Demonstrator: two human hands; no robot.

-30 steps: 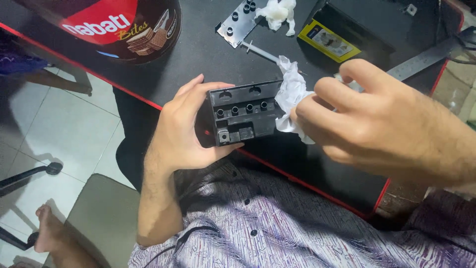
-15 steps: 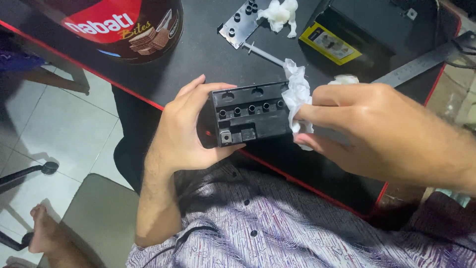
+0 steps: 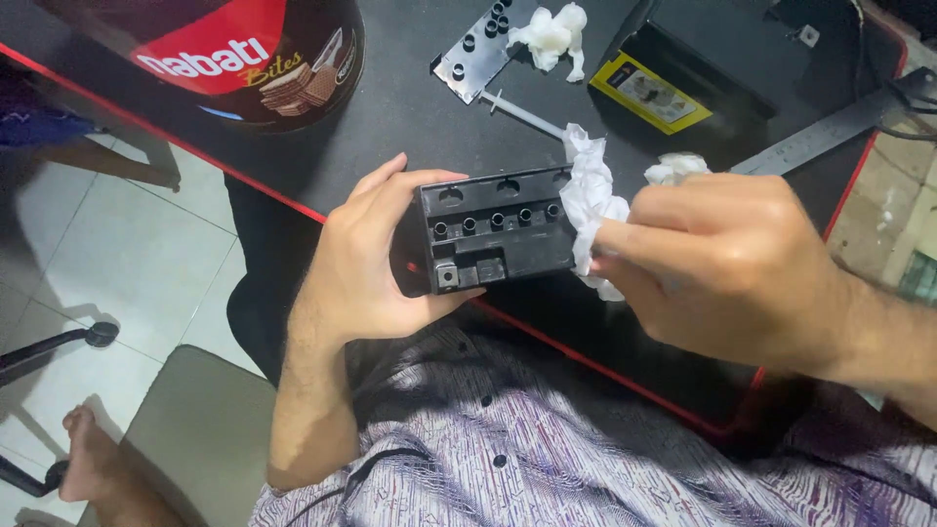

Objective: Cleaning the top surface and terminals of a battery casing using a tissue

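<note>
The left hand [image 3: 376, 263] has its grip closed around one end of a black plastic block [image 3: 498, 229], thumb under and fingers curled over the top edge, so the face with the row of small round holes is turned up toward the camera. Held this way, above the lap and just in front of the red edge of the black counter [image 3: 390, 107], the block is steady and its other end stays free. At that free end the right hand [image 3: 727, 263] has its grip closed on a crumpled white tissue [image 3: 590, 200], pinched between thumb and fingers and pressed against the block's end, which looks like a wiping hold. Farther back on the counter lie a grey metal plate [image 3: 478, 49] with round holes, a second wad of white tissue [image 3: 551, 29] touching it, and a thin syringe [image 3: 522, 112] just beside the plate. To the right sits a black box with a yellow label [image 3: 649, 93], and a metal ruler [image 3: 830, 127] lies slanted near the counter's right edge. A round snack tin [image 3: 244, 59] stands at the far left.
</note>
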